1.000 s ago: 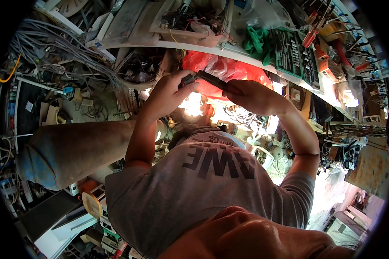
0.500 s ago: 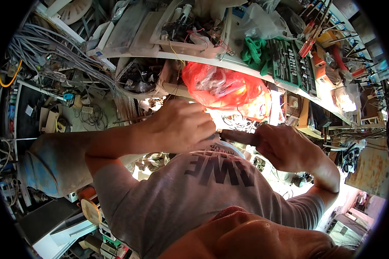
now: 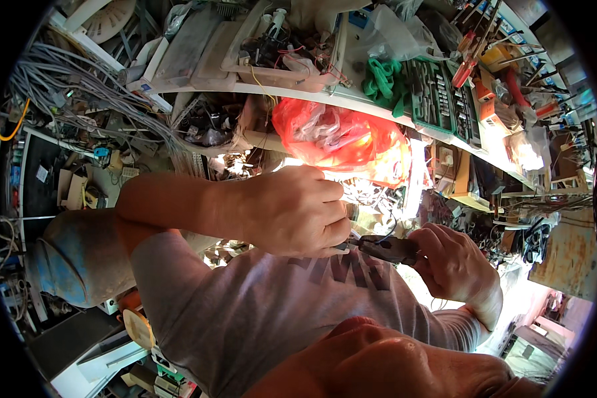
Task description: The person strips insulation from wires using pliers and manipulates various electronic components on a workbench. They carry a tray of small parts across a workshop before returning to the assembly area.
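My left hand [image 3: 295, 212] is closed in front of my chest, fingers curled round something small and mostly hidden. A little dark piece with a pale tip [image 3: 342, 249] peeks out below its fingertips. Facing it, my right hand [image 3: 459, 262] grips dark, worn pliers [image 3: 388, 249]. The jaws point left and end close beside the left fingertips; whether they touch the small piece I cannot tell. A thin dark wire [image 3: 394, 224] curves up near the pliers.
Beyond my hands runs a white shelf [image 3: 298, 94] bearing a plastic bin [image 3: 282, 73], a green socket set [image 3: 438, 99] and screwdrivers [image 3: 466, 66]. A red plastic bag [image 3: 345, 136] hangs below its edge. Grey cables [image 3: 93, 86] lie at far left, a large cylinder [image 3: 66, 259] at left.
Both hands have come lower, nearer my chest. The left has moved right, and the right hand has turned so that more of the pliers' head shows.
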### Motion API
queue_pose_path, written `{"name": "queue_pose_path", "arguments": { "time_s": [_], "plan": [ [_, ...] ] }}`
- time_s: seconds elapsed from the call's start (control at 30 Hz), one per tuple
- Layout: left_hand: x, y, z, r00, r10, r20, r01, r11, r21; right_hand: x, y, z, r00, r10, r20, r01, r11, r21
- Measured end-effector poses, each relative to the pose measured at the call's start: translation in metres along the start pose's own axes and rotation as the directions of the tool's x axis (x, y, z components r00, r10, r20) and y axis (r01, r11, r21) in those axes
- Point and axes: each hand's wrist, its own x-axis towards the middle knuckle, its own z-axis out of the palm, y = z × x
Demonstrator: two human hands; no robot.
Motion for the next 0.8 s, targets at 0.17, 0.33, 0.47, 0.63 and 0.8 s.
{"name": "queue_pose_path", "arguments": {
  "time_s": [0.17, 0.33, 0.47, 0.63, 0.8],
  "plan": [
    [0.007, -0.005, 0.002, 0.998, 0.057, 0.013, -0.056, 0.994, -0.089, -0.008, 0.0, -0.005, 0.992, 0.054, 0.118, -0.077, 0.976, 0.204],
    [0.009, -0.006, 0.003, 0.995, 0.098, 0.013, -0.096, 0.986, -0.134, -0.01, 0.0, -0.008, 0.981, 0.088, 0.173, -0.124, 0.97, 0.21],
    [0.012, -0.013, 0.006, 0.99, 0.138, -0.024, -0.139, 0.986, -0.089, -0.015, -0.001, -0.011, 0.982, 0.088, 0.167, -0.126, 0.965, 0.228],
    [0.009, -0.013, 0.008, 0.99, 0.13, -0.05, -0.133, 0.988, -0.076, -0.016, 0.006, -0.019, 0.948, 0.113, 0.299, -0.18, 0.962, 0.206],
    [0.006, -0.022, 0.015, 0.998, 0.026, -0.049, -0.031, 0.993, -0.111, -0.012, 0.012, -0.013, 0.99, 0.066, 0.124, -0.086, 0.983, 0.163]
  ]
}}
